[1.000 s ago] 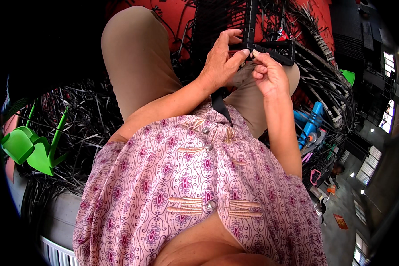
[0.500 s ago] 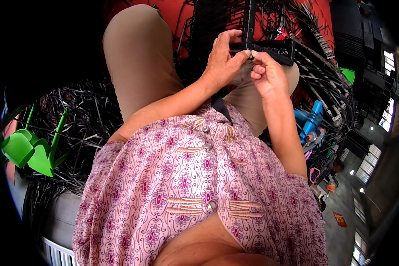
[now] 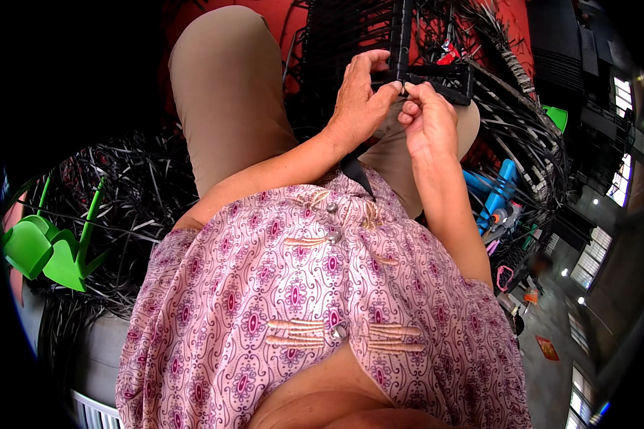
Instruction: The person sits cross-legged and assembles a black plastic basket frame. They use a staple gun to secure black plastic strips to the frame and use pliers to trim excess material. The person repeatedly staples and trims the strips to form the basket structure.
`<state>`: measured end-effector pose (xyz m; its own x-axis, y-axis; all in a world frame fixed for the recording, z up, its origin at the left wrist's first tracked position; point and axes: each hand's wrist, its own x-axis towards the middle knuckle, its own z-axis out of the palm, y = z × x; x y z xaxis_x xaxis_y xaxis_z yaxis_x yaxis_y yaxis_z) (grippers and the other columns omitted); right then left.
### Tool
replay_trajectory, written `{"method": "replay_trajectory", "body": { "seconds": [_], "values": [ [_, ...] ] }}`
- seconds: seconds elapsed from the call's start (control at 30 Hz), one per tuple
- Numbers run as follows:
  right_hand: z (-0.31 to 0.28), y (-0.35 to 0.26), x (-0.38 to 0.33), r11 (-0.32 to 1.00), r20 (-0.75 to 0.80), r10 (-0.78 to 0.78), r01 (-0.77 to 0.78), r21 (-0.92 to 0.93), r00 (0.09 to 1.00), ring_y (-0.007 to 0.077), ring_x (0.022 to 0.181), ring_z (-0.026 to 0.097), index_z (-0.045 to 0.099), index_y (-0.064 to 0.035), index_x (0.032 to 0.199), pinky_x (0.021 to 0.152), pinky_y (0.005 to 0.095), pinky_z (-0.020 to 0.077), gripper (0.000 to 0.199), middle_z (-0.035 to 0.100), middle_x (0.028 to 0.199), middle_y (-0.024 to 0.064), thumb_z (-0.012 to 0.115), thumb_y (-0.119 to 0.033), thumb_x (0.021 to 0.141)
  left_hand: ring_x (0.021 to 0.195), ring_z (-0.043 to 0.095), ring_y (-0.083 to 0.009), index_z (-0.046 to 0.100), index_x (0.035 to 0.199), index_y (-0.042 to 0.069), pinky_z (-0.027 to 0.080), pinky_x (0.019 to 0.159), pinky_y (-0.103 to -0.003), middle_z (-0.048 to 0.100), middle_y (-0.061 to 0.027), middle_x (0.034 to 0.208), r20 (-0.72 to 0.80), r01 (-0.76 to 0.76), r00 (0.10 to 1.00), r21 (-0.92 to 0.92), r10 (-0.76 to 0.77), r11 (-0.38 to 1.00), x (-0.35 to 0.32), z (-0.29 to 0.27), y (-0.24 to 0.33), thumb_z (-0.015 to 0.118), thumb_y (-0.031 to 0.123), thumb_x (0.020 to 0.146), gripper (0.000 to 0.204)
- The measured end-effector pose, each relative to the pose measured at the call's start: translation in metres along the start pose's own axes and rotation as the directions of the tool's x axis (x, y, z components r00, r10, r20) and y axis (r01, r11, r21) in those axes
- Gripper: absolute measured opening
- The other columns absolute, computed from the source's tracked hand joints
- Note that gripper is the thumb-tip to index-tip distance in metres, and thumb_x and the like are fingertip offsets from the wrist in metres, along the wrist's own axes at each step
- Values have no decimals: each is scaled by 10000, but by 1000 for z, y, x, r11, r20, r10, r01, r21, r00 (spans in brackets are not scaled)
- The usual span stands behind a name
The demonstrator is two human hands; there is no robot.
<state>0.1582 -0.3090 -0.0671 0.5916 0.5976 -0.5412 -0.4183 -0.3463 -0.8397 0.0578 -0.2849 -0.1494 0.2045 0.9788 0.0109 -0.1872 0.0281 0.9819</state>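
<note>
My left hand (image 3: 358, 104) and my right hand (image 3: 428, 118) meet over my knees, fingertips pinched together on a black plastic part (image 3: 436, 77), a flat frame with a long upright bar rising from it. The left thumb and fingers grip the bar's base; the right fingers pinch the frame's near edge. My tan trousers (image 3: 225, 107) lie beneath, and my pink patterned shirt fills the lower picture.
Heaps of black plastic strips (image 3: 136, 193) lie at the left and upper right. Green plastic pieces (image 3: 46, 247) sit at the far left. A blue tool-like object (image 3: 497, 189) rests at the right. A red surface (image 3: 293, 14) shows beyond my knees.
Both hands stay on the black part; only small shifts of the fingers.
</note>
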Motion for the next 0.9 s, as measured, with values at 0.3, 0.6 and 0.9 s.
{"method": "replay_trajectory", "body": {
  "seconds": [0.3,0.6,0.9],
  "values": [
    [8,0,-4,998,-3,-39,39,-52,999,78,522,516,504,-60,1066,440,218,382,327,612,777,36,698,45,824,1162,591,-248,556,1308,11,481,1004,-356,605,-155,1216,-29,35,999,-62,-37,997,-5,0,-1,590,78,895,419],
    [8,-2,0,998,2,-47,47,-32,999,107,596,556,515,-76,1090,510,265,431,362,611,798,43,710,92,836,1189,589,-260,554,1310,12,483,1015,-363,601,-162,1234,-46,15,999,-65,-18,998,-7,6,-3,586,72,894,421],
    [5,4,7,996,-28,-85,86,7,996,116,592,597,534,-67,1086,493,248,472,359,636,788,48,732,64,817,1202,588,-268,552,1301,-1,477,1027,-376,610,-161,1236,-35,0,999,-55,-2,999,-6,5,-3,601,93,904,411]
  ]
}}
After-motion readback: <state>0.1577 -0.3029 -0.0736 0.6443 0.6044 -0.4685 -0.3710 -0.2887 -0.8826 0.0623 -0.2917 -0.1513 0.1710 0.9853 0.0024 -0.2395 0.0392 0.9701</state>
